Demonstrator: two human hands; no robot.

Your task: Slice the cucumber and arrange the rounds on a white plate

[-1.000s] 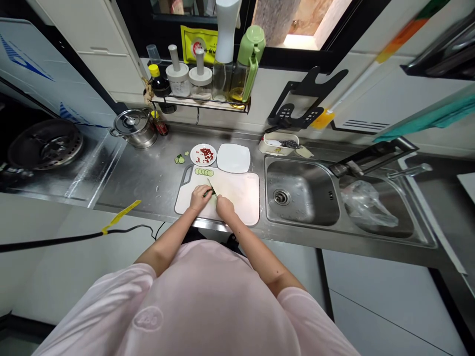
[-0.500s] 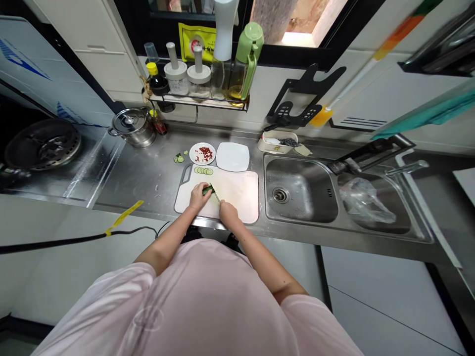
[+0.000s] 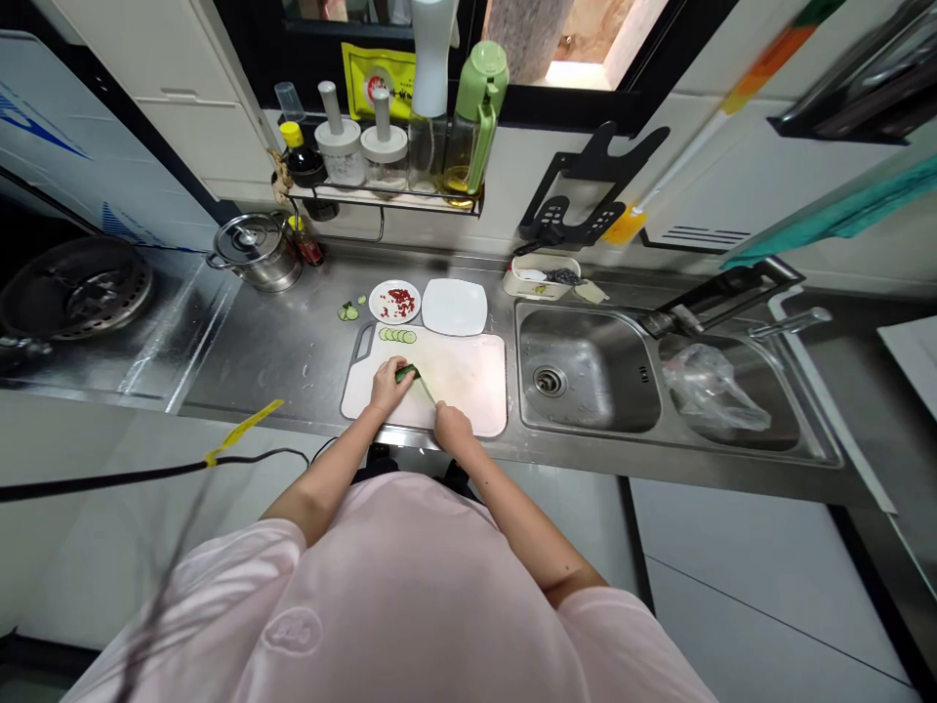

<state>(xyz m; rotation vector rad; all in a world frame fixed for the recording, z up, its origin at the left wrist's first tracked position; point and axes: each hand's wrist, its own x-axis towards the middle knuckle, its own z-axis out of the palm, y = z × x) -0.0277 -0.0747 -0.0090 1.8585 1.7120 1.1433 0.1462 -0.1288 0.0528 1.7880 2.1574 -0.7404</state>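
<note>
Your left hand (image 3: 390,385) curls over the cucumber piece (image 3: 405,372) on the board (image 3: 468,381), seemingly to steady it, while your right hand (image 3: 453,428) closes round what looks like the knife's (image 3: 427,391) handle, keeping the blade beside it.

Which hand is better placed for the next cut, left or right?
Right, most likely. The right hand already grips the knife, its blade reaching toward the cucumber over the cutting board. The left hand is occupied, its fingers on the cucumber.
</note>
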